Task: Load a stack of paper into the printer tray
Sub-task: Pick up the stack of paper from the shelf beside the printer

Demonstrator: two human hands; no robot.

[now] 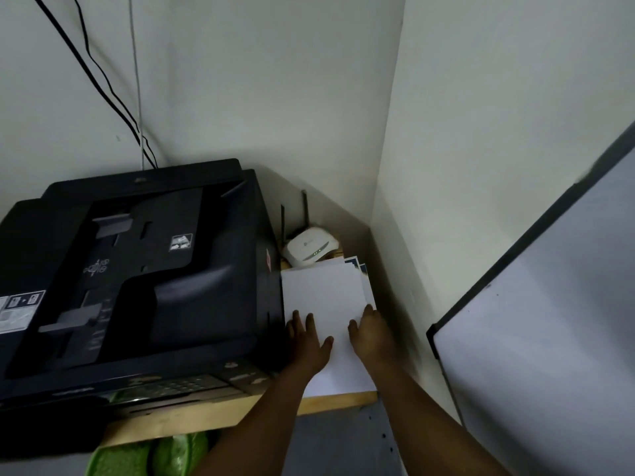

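Note:
A stack of white paper (pixel 323 297) lies on the wooden shelf (pixel 206 413), just right of the big black printer (pixel 137 269). My left hand (pixel 307 341) holds the stack's left side, thumb on top and fingers at the edge next to the printer. On the right side, my right hand (pixel 371 334) has its thumb on the sheets and its fingers wrapped around the edge. The printer's top feeder and front control panel (pixel 178 384) are visible. No open paper tray shows.
A white router (pixel 311 249) with two antennas sits behind the paper in the corner. Printed sheets (pixel 357 264) poke out under the stack. A whiteboard (pixel 549 338) leans at the right. Cables (pixel 103 84) hang down the wall. Green fabric (pixel 144 455) lies below the shelf.

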